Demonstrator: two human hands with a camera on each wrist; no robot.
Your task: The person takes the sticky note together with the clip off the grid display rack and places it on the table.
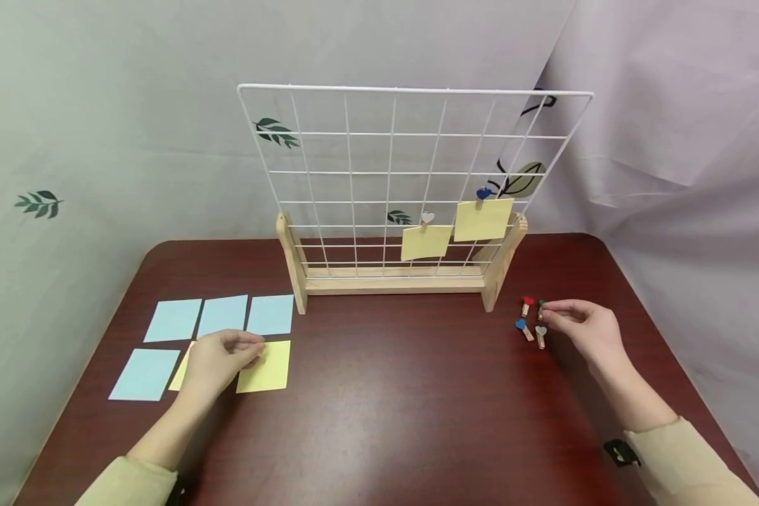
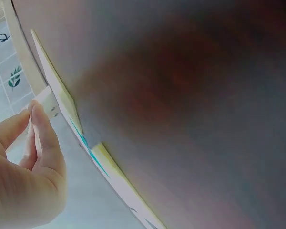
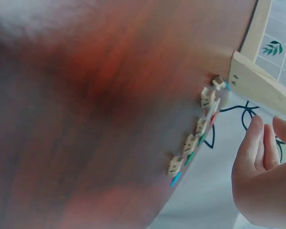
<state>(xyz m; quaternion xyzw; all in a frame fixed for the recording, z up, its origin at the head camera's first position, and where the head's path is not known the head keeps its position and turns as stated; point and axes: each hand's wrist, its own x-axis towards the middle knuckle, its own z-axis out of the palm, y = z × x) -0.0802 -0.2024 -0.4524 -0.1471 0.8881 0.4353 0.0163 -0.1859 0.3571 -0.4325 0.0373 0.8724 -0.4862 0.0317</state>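
Observation:
My left hand [image 1: 218, 362] hovers over the near row of notes, its fingertips at the upper edge of a yellow sticky note [image 1: 267, 372]. In the left wrist view, thumb and finger tips come close together, with nothing visible between them. On the right, my right hand [image 1: 591, 329] has its thumb and forefinger beside a small wooden clip with a green top [image 1: 540, 306]. The right wrist view shows a gap between thumb and fingers. Near that clip lie a red heart clip [image 1: 528, 303], a blue one [image 1: 521, 325] and a white one [image 1: 540, 333].
A white wire grid [image 1: 388, 172] stands in a wooden base [image 1: 392, 284] at the table's back. Two yellow notes [image 1: 483, 221] hang on it from a blue and a white clip. Several light-blue notes [image 1: 173, 320] lie at left. Another yellow note [image 1: 182, 372] is partly hidden.

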